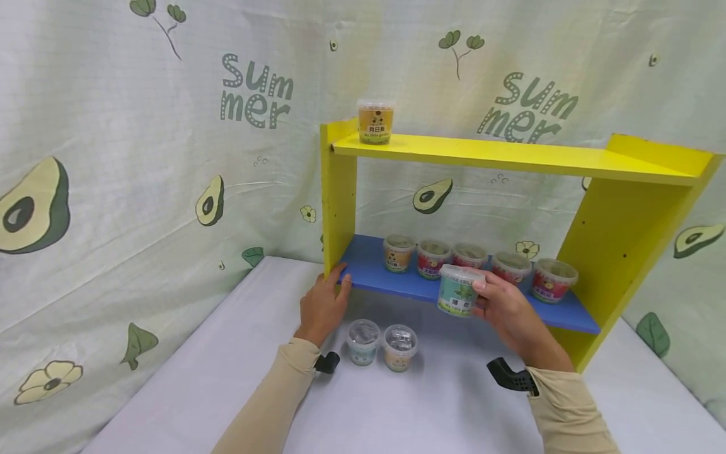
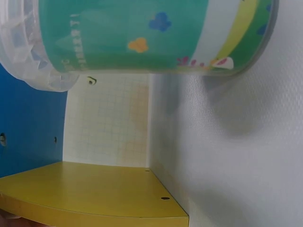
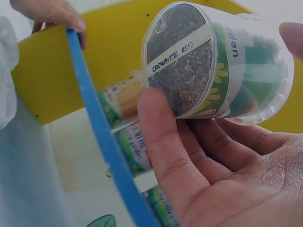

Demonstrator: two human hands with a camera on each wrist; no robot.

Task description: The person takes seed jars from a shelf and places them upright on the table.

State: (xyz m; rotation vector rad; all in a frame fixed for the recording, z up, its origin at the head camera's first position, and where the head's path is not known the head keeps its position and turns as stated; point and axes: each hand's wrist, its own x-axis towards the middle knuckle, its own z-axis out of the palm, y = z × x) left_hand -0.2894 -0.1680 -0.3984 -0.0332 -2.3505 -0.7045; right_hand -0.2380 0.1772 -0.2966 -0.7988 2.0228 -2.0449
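My right hand [image 1: 513,318] holds a green plastic plant cup [image 1: 457,291] with a clear lid, in front of the blue lower shelf board. In the right wrist view the cup is tipped, its clear bottom [image 3: 182,56] showing dark soil and a paper strip. My left hand [image 1: 323,308] grips the yellow left side panel [image 1: 339,208] of the shelf unit, thumb by the end of the blue board [image 1: 391,280]. On the table near the left wrist stand a teal cup [image 1: 363,343], seen close up in the left wrist view, and an orange cup [image 1: 398,354].
On the blue board stand an orange cup [image 1: 399,255] and several red cups [image 1: 433,261] in a row. Another orange cup [image 1: 375,124] sits at the left end of the yellow top board [image 1: 510,154]. A printed cloth [image 1: 142,157] hangs behind the white table [image 1: 238,353].
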